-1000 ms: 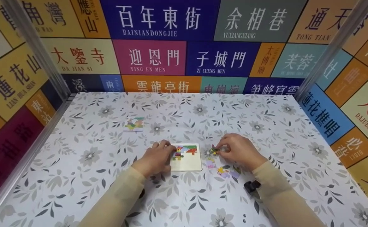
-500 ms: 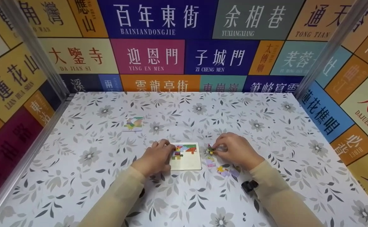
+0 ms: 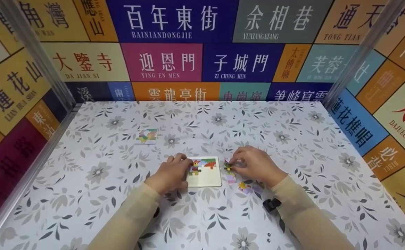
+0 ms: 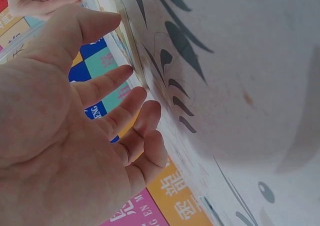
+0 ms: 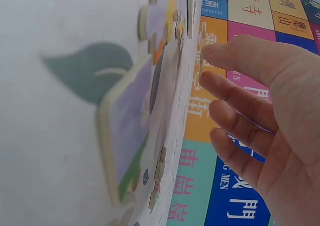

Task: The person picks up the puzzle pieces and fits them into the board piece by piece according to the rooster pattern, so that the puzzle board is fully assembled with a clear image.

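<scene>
A pale jigsaw tray lies on the table in the head view, with several joined colourful pieces along its top and upper left. My left hand rests at the tray's left edge. In the left wrist view its thumb and fingertips touch that edge, and the other fingers are loosely bent. Just right of the tray, my right hand pinches a small green and yellow puzzle piece between thumb and index finger. The right wrist view shows this piece edge-on, above the table.
Loose puzzle pieces lie by the right hand: a pink one, a yellow and purple one and a purple one. A colourful picture block lies at the back left. Walls with printed signs enclose the flowered table.
My right hand has moved left toward the tray, carrying the pinched puzzle piece. My left hand stays at the tray's left edge.
</scene>
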{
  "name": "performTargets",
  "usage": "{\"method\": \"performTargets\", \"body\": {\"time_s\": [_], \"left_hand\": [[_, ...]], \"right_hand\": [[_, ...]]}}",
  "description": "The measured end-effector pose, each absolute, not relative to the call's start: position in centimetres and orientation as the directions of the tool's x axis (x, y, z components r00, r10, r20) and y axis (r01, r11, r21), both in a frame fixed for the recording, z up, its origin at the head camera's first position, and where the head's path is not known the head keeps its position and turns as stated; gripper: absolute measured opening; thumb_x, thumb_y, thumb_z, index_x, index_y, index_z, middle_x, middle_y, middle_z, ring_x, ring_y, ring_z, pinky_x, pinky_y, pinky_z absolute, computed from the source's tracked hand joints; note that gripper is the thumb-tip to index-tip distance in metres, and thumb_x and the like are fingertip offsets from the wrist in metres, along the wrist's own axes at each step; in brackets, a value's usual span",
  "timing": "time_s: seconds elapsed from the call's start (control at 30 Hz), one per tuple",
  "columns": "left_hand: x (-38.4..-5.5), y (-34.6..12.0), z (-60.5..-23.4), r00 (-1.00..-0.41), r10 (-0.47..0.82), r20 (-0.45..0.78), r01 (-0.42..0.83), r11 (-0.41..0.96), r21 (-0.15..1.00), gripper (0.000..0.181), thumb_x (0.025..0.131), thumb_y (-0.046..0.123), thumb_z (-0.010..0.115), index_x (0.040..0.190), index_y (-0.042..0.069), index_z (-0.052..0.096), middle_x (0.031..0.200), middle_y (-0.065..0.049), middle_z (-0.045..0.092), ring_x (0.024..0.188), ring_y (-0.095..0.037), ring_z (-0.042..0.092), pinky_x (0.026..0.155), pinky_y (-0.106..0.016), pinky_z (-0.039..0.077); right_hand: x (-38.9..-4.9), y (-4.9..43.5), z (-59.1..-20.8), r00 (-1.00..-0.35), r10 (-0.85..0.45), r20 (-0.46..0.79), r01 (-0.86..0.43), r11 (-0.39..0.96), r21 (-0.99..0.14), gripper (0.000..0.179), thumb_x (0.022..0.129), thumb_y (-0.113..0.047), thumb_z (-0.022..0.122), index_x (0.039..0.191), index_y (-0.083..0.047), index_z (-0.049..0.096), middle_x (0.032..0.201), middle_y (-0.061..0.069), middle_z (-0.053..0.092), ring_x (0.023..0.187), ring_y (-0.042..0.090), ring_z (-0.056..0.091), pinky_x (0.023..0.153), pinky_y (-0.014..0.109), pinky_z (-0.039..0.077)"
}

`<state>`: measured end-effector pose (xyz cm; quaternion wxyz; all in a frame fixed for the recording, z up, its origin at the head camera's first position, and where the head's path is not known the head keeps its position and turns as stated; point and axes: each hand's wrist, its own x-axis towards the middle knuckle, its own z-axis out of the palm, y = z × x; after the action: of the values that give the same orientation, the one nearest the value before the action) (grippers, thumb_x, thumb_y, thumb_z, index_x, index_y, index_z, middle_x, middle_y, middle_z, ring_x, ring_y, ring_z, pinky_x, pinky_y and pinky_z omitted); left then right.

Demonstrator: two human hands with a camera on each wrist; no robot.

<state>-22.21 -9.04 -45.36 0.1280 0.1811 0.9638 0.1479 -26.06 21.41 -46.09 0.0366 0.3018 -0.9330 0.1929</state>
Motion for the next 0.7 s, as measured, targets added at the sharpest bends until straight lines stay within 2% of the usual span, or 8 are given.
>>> {"method": "performTargets", "body": {"time_s": [0.27,0.57,0.7], "left_hand": [[-22.2,-9.0,-45.5,-0.9,0.391,-0.193,0.316,0.891,0.327,0.068,0.082,0.019,0.083,0.143,0.012,0.054,0.149,-0.014,0.045,0.127,-0.036,0.047,0.104,-0.056,0.045],[-22.2,-9.0,-45.6,-0.901,0.377,-0.216,0.292,0.894,0.34,0.07,0.082,0.019,0.083,0.145,0.014,0.053,0.151,-0.014,0.044,0.131,-0.036,0.046,0.11,-0.056,0.042],[-22.3,-8.9,-45.5,-0.9,0.373,-0.226,0.292,0.9,0.323,0.07,0.082,0.02,0.083,0.145,0.014,0.052,0.151,-0.013,0.044,0.131,-0.035,0.045,0.11,-0.056,0.042]], "right_hand": [[-25.9,20.8,-46.5,-0.785,-0.583,0.21,-0.618,0.716,-0.325,0.009,0.087,-0.022,0.081,0.096,-0.023,0.083,0.103,-0.008,0.072,0.099,0.014,0.067,0.088,0.038,0.057],[-25.7,19.4,-46.5,-0.749,-0.624,0.223,-0.661,0.682,-0.314,0.008,0.087,-0.023,0.082,0.095,-0.022,0.082,0.101,-0.009,0.073,0.096,0.014,0.066,0.084,0.038,0.056],[-25.7,18.7,-46.3,-0.744,-0.635,0.207,-0.665,0.675,-0.32,0.008,0.087,-0.024,0.082,0.095,-0.022,0.082,0.102,-0.008,0.073,0.097,0.014,0.067,0.087,0.037,0.056]]}}
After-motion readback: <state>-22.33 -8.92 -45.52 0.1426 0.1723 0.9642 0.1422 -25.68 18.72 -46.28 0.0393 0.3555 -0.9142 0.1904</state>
